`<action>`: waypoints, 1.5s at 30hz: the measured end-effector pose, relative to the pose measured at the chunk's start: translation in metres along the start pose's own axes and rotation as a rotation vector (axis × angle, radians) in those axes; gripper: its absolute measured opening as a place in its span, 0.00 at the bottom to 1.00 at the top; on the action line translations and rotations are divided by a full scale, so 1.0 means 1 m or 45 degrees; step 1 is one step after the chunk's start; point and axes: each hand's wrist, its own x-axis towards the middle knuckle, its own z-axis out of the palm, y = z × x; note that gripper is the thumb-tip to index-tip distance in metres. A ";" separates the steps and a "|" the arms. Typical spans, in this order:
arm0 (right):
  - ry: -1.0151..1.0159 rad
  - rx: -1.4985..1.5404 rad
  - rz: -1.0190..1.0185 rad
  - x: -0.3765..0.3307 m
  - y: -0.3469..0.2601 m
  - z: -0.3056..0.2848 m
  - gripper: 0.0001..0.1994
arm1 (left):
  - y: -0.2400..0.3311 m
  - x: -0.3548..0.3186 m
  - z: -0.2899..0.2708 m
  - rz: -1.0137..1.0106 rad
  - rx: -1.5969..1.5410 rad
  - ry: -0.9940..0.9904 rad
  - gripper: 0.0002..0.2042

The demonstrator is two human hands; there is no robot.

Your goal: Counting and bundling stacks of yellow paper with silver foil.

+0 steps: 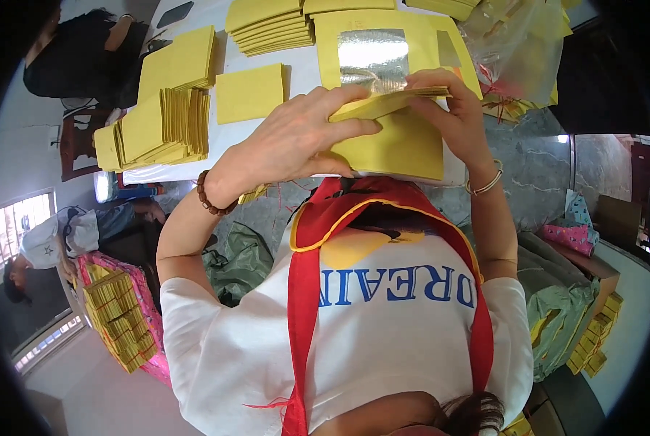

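Note:
A thin bundle of yellow joss paper [387, 104] is lifted and tilted near the table's front edge. Its left end sits between the thumb and fingers of my left hand [299, 138], whose lower fingers rest against the yellow sheets [405, 149] underneath. At the bundle's right end, my right hand [456, 109] pinches it, thumb below and fingers on top. Just behind lies a larger yellow sheet with a silver foil square [372, 54], partly covered by my hands.
A flat yellow stack [250, 93] lies left of my hands, beside upright folded bundles [172, 127]. More stacks [270, 25] and a clear plastic bag [518, 43] stand farther back. A person [59, 236] is at the left, near a pink-lined box of yellow bundles [121, 320]. Green sacks [558, 305] are at right.

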 end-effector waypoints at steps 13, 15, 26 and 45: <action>0.042 0.120 0.065 -0.011 0.012 -0.001 0.08 | -0.011 0.002 -0.004 0.055 -0.123 -0.114 0.20; 0.031 0.126 0.077 -0.012 0.014 -0.001 0.08 | -0.014 0.001 -0.002 0.061 -0.129 -0.083 0.17; 0.102 0.393 -0.062 -0.033 0.030 -0.001 0.54 | -0.011 0.006 0.002 0.100 -0.037 0.554 0.04; 0.065 0.204 -0.155 -0.025 0.028 -0.001 0.08 | -0.036 -0.009 0.023 -0.264 -0.752 0.527 0.29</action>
